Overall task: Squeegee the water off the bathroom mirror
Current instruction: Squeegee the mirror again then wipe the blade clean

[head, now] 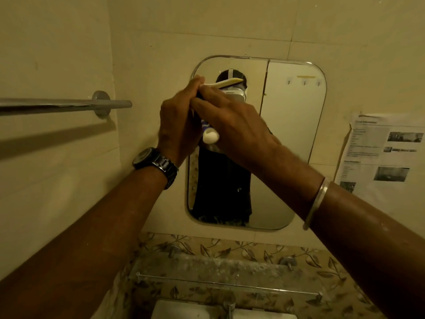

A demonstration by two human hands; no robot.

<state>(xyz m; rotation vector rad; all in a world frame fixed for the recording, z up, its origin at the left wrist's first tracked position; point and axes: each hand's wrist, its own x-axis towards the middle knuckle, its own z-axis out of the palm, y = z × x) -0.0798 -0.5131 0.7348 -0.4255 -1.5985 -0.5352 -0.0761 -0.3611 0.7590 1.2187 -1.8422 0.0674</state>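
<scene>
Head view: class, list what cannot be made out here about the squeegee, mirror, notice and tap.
All in the head view.
Squeegee: handle mostly covered by the left hand and right hand; only blade tip and handle end show.
Mirror: water drops too faint in dim light.
Paper notice: print too small, blurred.
Tap: cut off by the bottom edge.

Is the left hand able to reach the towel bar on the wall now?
Probably yes. Nothing stands between the left hand and the towel bar to its left. But it holds the squeegee together with the right hand, so it must let go first.
</scene>
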